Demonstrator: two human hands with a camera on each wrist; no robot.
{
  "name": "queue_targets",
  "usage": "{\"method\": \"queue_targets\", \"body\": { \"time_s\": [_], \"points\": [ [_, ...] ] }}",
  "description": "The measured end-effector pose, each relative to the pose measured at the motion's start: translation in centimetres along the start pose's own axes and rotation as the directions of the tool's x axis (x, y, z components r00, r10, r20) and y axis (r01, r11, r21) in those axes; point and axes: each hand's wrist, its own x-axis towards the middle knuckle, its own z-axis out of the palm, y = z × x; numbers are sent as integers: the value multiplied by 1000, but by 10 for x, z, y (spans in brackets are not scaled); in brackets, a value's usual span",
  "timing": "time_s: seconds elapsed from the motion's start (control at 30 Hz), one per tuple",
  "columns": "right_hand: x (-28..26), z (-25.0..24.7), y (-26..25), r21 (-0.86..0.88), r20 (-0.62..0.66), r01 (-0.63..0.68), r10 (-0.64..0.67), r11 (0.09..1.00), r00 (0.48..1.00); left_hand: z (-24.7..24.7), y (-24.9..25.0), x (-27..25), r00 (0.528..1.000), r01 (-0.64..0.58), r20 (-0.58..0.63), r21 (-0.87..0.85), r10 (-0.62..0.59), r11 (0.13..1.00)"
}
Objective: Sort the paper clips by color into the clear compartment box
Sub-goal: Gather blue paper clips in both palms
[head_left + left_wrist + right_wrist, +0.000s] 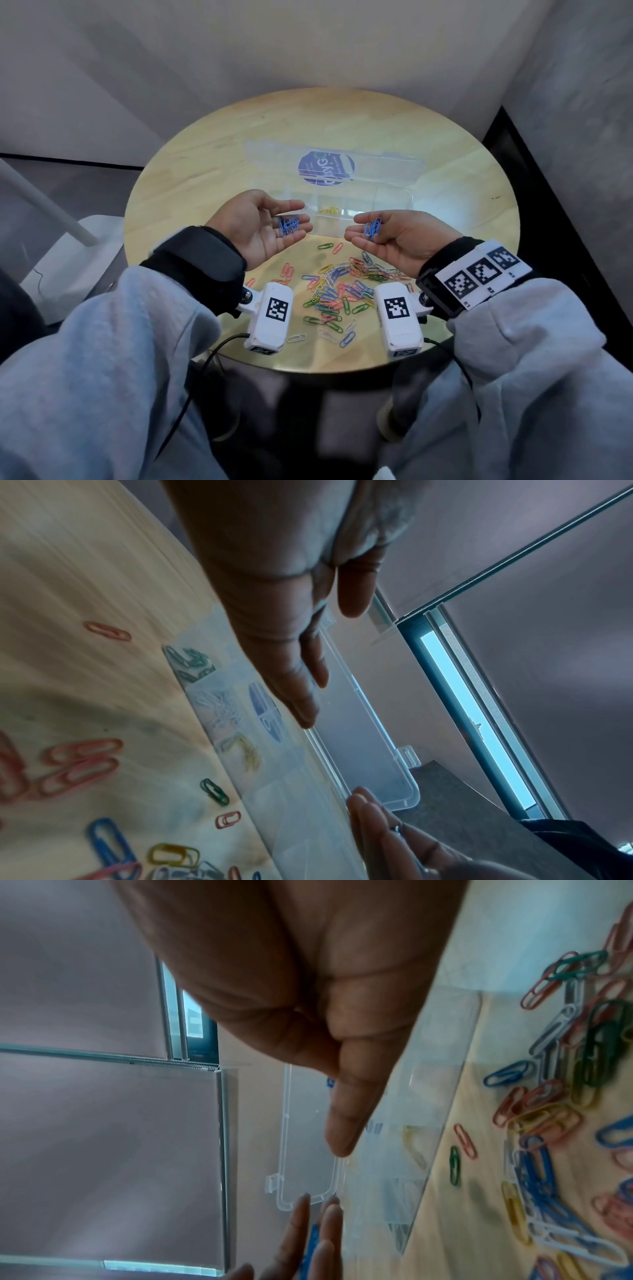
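Both hands hover palm-up over the round wooden table (212,171), in front of the clear compartment box (394,205). My left hand (270,226) is relaxed, and a small heap of blue paper clips (289,226) lies on its fingers. My right hand (387,236) is curled, and its thumb and fingers hold a few blue clips (373,226). The box's lid (332,164) lies open behind it, bearing a blue sticker. Yellow clips (330,209) sit in a middle compartment. The left wrist view shows green clips (192,658) and white clips (222,710) in other compartments.
A loose pile of mixed-colour clips (342,284) lies on the table between my wrists, with stray ones around it. A white lamp stand (58,219) stands at the left beyond the table edge. Walls close in behind and at the right.
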Motion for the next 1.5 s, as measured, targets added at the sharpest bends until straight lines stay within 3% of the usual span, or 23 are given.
{"method": "queue_targets", "body": {
  "time_s": [0.13, 0.57, 0.83, 0.97, 1.13, 1.27, 1.33, 1.4, 1.47, 1.5],
  "points": [
    [3, -1, 2, -67, -65, -29, 25, 997, 998, 2, -1, 3, 1000, 7, 2, 18, -8, 1000],
    [34, -5, -25, 66, -156, 100, -89, 993, 984, 46, 11, 49, 999, 16, 32, 236, -24, 972],
    [47, -8, -27, 26, -202, 122, -114, 992, 973, 75, 9, 73, 999, -26, 42, 313, 13, 949],
    [40, -17, -29, -173, -159, 161, -189, 972, 969, 81, 4, 74, 998, -31, 66, 323, 10, 946],
    [23, -25, -31, -466, -97, 121, -187, 876, 978, 78, -2, 62, 996, -53, 84, 376, 23, 925],
    [19, -27, -27, -719, -67, 57, -150, 693, 986, 63, -1, 48, 994, -109, 31, 401, 106, 910],
    [18, -25, -21, -852, -50, 9, -99, 523, 994, 54, -2, 40, 994, -102, 20, 504, 106, 858],
    [17, -22, -15, -935, -49, -27, -56, 354, 997, 43, -4, 33, 997, -61, 17, 698, 69, 713],
    [18, -20, -8, -975, -61, -48, -54, 216, 997, 30, -6, 27, 1000, 12, -16, 897, 7, 443],
    [17, -18, -5, -986, -66, -55, -65, 157, 996, 23, -7, 24, 999, 47, -49, 966, 1, 254]
  ]
}}
